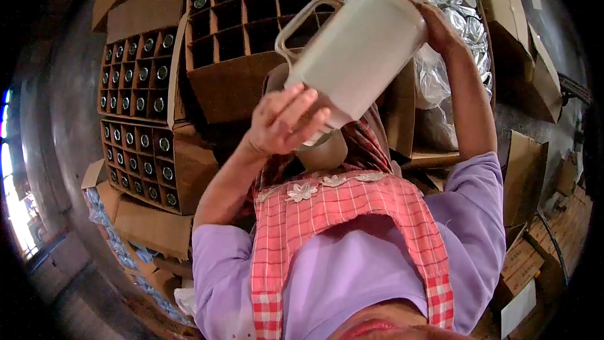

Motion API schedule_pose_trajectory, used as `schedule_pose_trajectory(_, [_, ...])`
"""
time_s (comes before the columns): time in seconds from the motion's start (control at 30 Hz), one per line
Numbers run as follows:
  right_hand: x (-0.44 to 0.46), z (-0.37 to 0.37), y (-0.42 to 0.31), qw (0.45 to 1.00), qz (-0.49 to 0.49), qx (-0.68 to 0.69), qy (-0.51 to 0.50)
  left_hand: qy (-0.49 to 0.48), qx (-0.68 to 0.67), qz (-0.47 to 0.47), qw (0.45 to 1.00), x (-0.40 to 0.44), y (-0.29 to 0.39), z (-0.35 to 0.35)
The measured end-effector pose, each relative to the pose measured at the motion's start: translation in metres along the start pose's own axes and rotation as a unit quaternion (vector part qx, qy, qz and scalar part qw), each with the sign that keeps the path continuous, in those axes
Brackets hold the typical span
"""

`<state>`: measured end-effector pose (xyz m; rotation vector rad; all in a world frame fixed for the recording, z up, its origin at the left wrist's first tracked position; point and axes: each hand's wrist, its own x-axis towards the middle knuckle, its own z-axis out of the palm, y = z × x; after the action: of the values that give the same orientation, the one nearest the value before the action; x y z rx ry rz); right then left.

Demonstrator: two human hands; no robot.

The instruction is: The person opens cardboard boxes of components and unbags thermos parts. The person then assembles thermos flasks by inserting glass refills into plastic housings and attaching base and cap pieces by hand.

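A large whitish jug with a clear loop handle (pixel 358 53) is held tilted in front of my apron, between my two hands. My left hand (pixel 283 119) grips its lower end, with the fingers laid over the side. Around the upper right end curls my right hand (pixel 437 28), its fingertips partly hidden behind the jug. The handle sticks out to the upper left, over a divided carton (pixel 236 85). Some of that carton's compartments hold upright glassware with shiny round tops; several nearer ones look dark.
On the left, two stacked divided cartons (pixel 182 170) hold rows of similar glassware. An open box of items in clear plastic wrap (pixel 434 82) is beside my right forearm. More cardboard boxes (pixel 525 176) line the right side. Wrapped goods fill a carton at lower left (pixel 151 217).
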<state>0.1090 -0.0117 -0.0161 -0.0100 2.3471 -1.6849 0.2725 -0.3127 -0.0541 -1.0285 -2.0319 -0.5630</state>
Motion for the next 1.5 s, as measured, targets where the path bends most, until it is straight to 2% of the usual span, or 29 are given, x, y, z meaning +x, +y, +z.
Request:
schedule_pose_trajectory(0.03, [-0.002, 0.009, -0.009, 0.999, 0.000, 0.031, -0.035, -0.017, -0.016, -0.010, 1.000, -0.009, 0.009, 0.002])
schedule_pose_trajectory(0.07, [-0.004, 0.015, -0.014, 0.996, 0.002, 0.062, -0.069, -0.088, -0.132, -0.090, 0.983, -0.004, 0.019, -0.016])
schedule_pose_trajectory(0.1, [-0.007, 0.021, -0.018, 0.990, 0.004, 0.095, -0.100, -0.129, -0.164, -0.119, 0.971, 0.002, 0.024, -0.032])
schedule_pose_trajectory(0.13, [-0.011, 0.030, -0.026, 0.989, -0.020, 0.065, -0.133, -0.170, -0.196, -0.148, 0.954, 0.006, 0.026, -0.047])
schedule_pose_trajectory(0.17, [-0.013, 0.038, -0.032, 0.984, -0.045, 0.035, -0.168, -0.112, -0.217, -0.175, 0.954, 0.004, 0.021, -0.061])
schedule_pose_trajectory(0.2, [-0.008, 0.051, -0.028, 0.976, -0.111, 0.004, -0.189, -0.078, -0.283, -0.249, 0.923, 0.028, 0.007, -0.078])
schedule_pose_trajectory(0.23, [-0.010, 0.068, -0.026, 0.976, -0.135, 0.000, -0.171, -0.050, -0.242, -0.342, 0.907, 0.025, 0.004, -0.078])
schedule_pose_trajectory(0.3, [-0.021, 0.095, -0.042, 0.970, -0.174, -0.020, -0.166, 0.017, -0.180, -0.523, 0.833, 0.021, -0.001, -0.079])
schedule_pose_trajectory(0.37, [-0.036, 0.107, -0.070, 0.941, -0.225, -0.159, -0.199, 0.058, -0.319, -0.663, 0.675, 0.000, -0.011, -0.057])
schedule_pose_trajectory(0.47, [-0.040, 0.112, -0.080, 0.941, -0.223, -0.144, -0.209, 0.014, -0.399, -0.705, 0.586, -0.030, -0.038, -0.063])
schedule_pose_trajectory(0.57, [-0.030, 0.109, -0.051, 0.979, -0.175, -0.003, -0.107, 0.032, -0.341, -0.708, 0.617, -0.043, -0.030, -0.058])
schedule_pose_trajectory(0.6, [-0.030, 0.105, -0.041, 0.966, -0.247, 0.075, -0.005, 0.067, -0.319, -0.720, 0.612, -0.050, -0.026, -0.056])
schedule_pose_trajectory(0.63, [-0.043, 0.089, -0.031, 0.971, -0.232, 0.056, 0.035, 0.135, -0.339, -0.731, 0.576, -0.053, -0.020, -0.055])
schedule_pose_trajectory(0.67, [-0.055, 0.083, -0.010, 0.985, -0.164, -0.003, 0.061, 0.200, -0.357, -0.737, 0.537, -0.054, -0.016, -0.053])
schedule_pose_trajectory(0.73, [-0.106, 0.086, 0.008, 0.985, -0.080, -0.124, -0.088, 0.316, -0.351, -0.770, 0.429, -0.067, -0.017, -0.046])
schedule_pose_trajectory(0.77, [-0.128, 0.099, 0.042, 0.971, -0.123, -0.132, -0.156, 0.338, -0.356, -0.777, 0.393, -0.082, -0.020, -0.038])
schedule_pose_trajectory(0.83, [-0.171, 0.128, 0.036, 0.938, -0.167, -0.220, -0.209, 0.376, -0.367, -0.788, 0.320, -0.105, -0.025, -0.029])
schedule_pose_trajectory(0.87, [-0.179, 0.141, 0.041, 0.924, -0.219, -0.242, -0.199, 0.368, -0.365, -0.771, 0.369, -0.094, -0.018, -0.022])
schedule_pose_trajectory(0.9, [-0.185, 0.151, 0.039, 0.937, -0.201, -0.216, -0.185, 0.320, -0.485, -0.703, 0.409, -0.111, -0.024, -0.023])
schedule_pose_trajectory(0.93, [-0.183, 0.157, 0.040, 0.954, -0.157, -0.167, -0.193, 0.336, -0.424, -0.743, 0.394, -0.125, -0.025, -0.013])
schedule_pose_trajectory(0.97, [-0.181, 0.160, 0.041, 0.966, -0.113, -0.117, -0.201, 0.351, -0.361, -0.777, 0.378, -0.091, -0.014, -0.010])
schedule_pose_trajectory(1.07, [-0.181, 0.142, 0.037, 0.976, -0.107, -0.139, -0.132, 0.376, -0.403, -0.759, 0.345, -0.071, -0.002, -0.010])
schedule_pose_trajectory(1.17, [-0.181, 0.128, 0.005, 0.945, -0.238, -0.217, 0.066, 0.334, -0.439, -0.748, 0.370, -0.074, 0.005, -0.012])
schedule_pose_trajectory(1.23, [-0.172, 0.124, -0.006, 0.919, -0.259, -0.277, 0.107, 0.325, -0.458, -0.751, 0.348, -0.078, 0.005, -0.002])
schedule_pose_trajectory(1.3, [-0.160, 0.125, -0.014, 0.882, -0.329, -0.312, 0.130, 0.317, -0.466, -0.730, 0.387, -0.050, 0.020, 0.001])
schedule_pose_trajectory(1.33, [-0.155, 0.124, -0.016, 0.862, -0.386, -0.298, 0.141, 0.307, -0.474, -0.721, 0.401, -0.032, 0.027, 0.003])
schedule_pose_trajectory(1.4, [-0.144, 0.124, -0.013, 0.812, -0.494, -0.270, 0.153, 0.309, -0.475, -0.730, 0.382, -0.025, 0.030, 0.010])
schedule_pose_trajectory(1.43, [-0.138, 0.122, -0.010, 0.836, -0.478, -0.216, 0.159, 0.310, -0.474, -0.735, 0.372, -0.022, 0.033, 0.012])
schedule_pose_trajectory(1.5, [-0.126, 0.109, -0.003, 0.872, -0.439, -0.112, 0.183, 0.329, -0.435, -0.709, 0.447, -0.003, 0.032, 0.011])
